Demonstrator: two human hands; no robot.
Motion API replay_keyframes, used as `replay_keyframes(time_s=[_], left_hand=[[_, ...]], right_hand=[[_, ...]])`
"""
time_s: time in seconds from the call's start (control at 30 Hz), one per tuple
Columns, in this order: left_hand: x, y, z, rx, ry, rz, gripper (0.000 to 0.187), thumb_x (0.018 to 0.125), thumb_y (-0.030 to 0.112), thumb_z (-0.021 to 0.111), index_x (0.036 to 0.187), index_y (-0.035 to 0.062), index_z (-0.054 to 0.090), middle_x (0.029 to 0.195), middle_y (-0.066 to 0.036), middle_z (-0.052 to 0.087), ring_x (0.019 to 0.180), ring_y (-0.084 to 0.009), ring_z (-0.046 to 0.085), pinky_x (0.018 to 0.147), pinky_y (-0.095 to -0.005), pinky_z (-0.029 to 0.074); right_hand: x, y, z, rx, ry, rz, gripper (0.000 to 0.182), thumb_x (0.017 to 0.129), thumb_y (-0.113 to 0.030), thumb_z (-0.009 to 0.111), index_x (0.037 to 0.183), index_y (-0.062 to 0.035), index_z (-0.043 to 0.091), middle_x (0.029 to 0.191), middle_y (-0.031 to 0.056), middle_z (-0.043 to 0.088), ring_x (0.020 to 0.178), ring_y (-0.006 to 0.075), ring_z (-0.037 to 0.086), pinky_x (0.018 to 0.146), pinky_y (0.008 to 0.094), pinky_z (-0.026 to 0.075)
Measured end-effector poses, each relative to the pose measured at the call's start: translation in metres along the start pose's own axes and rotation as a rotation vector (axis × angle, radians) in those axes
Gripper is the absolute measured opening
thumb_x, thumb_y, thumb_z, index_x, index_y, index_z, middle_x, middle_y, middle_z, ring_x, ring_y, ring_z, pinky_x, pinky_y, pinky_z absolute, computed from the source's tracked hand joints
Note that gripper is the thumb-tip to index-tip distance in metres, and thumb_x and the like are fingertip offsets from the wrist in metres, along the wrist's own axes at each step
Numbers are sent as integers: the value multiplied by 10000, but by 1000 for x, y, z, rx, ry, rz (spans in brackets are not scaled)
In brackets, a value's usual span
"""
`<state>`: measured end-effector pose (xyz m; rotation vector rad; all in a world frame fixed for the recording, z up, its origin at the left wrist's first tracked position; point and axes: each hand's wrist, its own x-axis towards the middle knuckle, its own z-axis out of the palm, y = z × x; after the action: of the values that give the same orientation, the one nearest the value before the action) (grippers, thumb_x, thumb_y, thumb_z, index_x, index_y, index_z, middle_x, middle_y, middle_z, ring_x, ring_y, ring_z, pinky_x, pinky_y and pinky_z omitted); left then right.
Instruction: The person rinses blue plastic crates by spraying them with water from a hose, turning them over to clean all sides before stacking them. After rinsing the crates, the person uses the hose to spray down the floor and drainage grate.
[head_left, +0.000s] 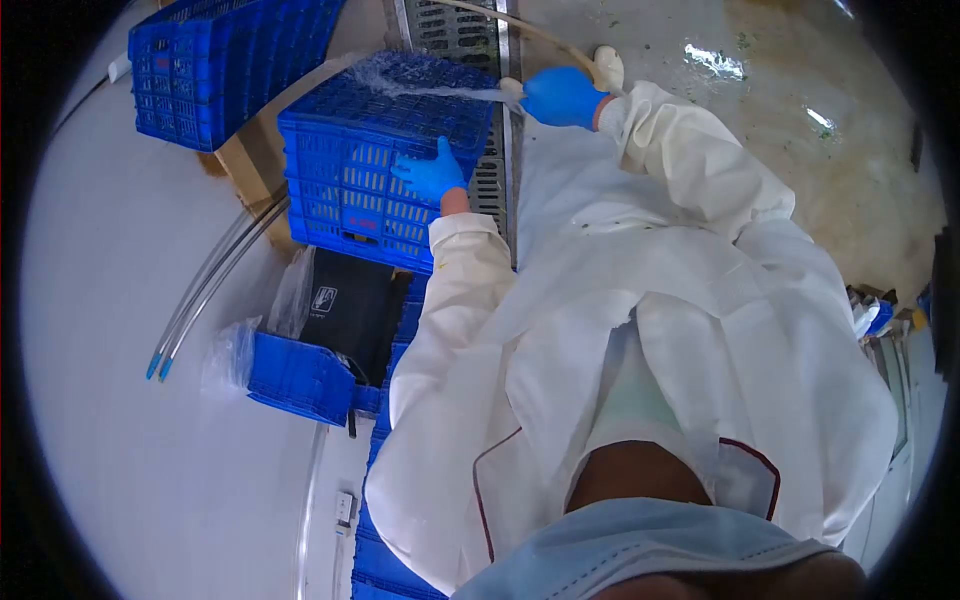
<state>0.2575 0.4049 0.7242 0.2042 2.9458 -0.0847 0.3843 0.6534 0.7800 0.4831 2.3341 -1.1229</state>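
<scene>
My right hand (563, 98), in a blue glove, is closed around a hose (553, 40); the end it grips is mostly hidden by the fingers. A stream of water (440, 93) shoots left from it and splashes over the top of a blue slatted plastic crate (340, 185). Against the near side of that crate lies my left hand (430, 174), also blue-gloved, fingers stretched over the slats and thumb apart. Wet surfaces on the crate glisten where the water hits.
Another blue crate (185, 85) stands at upper left. A metal drain grate (488, 190) runs along the floor beside the washed crate. Below sit a black box (345, 300) and a small blue bin (300, 378) with clear plastic. Metal tubes (215, 285) curve along the wall; the floor (780, 130) is wet.
</scene>
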Motion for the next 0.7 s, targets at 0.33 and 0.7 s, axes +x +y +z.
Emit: replay_keyframes(time_s=[0.33, 0.7], left_hand=[[31, 19, 60, 531, -102, -326, 895, 736, 554, 487, 1262, -124, 233, 1302, -284, 260, 1202, -349, 312, 963, -455, 282], [67, 8, 35, 460, -217, 108, 428, 731, 359, 549, 935, -9, 625, 1016, -153, 599, 902, -283, 591, 777, -414, 434]], right_hand=[[-30, 134, 30, -158, -35, 34, 173, 692, -192, 504, 684, -77, 634, 737, 173, 611, 697, 336, 598, 596, 435, 471], [-65, 166, 26, -65, 103, 235, 201, 727, -200, 475, 703, -81, 635, 751, 162, 614, 718, 329, 599, 616, 434, 477]])
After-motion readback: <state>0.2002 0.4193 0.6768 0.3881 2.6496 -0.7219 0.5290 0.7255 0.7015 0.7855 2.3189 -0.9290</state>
